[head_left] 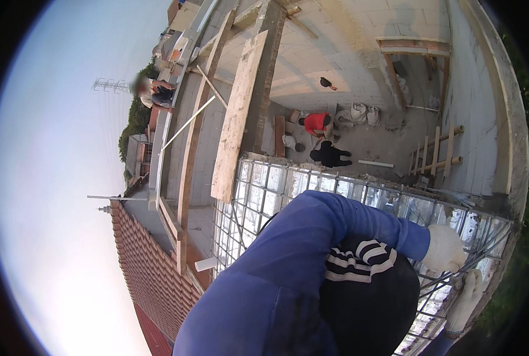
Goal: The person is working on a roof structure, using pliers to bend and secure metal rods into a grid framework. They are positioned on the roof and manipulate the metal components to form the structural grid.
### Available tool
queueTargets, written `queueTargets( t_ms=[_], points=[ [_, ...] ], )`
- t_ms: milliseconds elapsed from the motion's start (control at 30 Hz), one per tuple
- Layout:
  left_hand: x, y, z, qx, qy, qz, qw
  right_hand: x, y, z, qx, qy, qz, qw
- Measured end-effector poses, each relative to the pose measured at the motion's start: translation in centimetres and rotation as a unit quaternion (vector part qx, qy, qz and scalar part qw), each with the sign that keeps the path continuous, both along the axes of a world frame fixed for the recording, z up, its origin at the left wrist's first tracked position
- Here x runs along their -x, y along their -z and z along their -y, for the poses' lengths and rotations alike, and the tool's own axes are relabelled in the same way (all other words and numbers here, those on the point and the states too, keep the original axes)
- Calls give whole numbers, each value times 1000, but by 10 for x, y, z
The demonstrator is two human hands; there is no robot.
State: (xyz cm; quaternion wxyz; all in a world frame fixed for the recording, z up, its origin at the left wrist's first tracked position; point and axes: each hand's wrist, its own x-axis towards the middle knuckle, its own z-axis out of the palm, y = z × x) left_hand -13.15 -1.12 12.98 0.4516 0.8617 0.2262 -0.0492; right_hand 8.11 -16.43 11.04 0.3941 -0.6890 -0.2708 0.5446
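White work gloves cover both of my hands. My left hand (444, 248) reaches far to the right, its blue-sleeved arm (288, 249) crossing the view. It is rounded and closed over the steel reinforcing bars (435, 287); its fingertips are hidden. Just nearer, my right hand (465, 301) rests beside the same bars at the slab's right edge. Its fingers are pressed together, and anything between them is too small to make out. Under both hands, the bar grid (258, 188) lies over shiny metal sheeting (300, 180). My dark-clad knee with white stripes (365, 261) hides part of it.
A wooden plank (239, 118) leans along a concrete beam left of the grid. Beyond the slab edge is a drop to a lower floor (371, 142), with two workers (319, 123), sacks (365, 113) and poles. Another person (156, 94) sits on the far-left wall. Tiled roof (152, 261) lies left.
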Motion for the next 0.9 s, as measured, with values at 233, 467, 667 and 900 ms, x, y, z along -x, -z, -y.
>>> queueTargets(
  t_ms=[233,467,667,900],
  points=[
    [6,79,15,-68,-1,82,994,-6,7,-4,-19,-158,56,986],
    [18,62,9,180,-69,114,975,-10,27,7,-36,-97,-228,968],
    [22,20,6,318,-91,12,944,-3,31,21,-34,-55,-274,960],
    [22,18,10,380,-110,-6,918,6,58,34,-101,-57,-341,933]
  ],
)
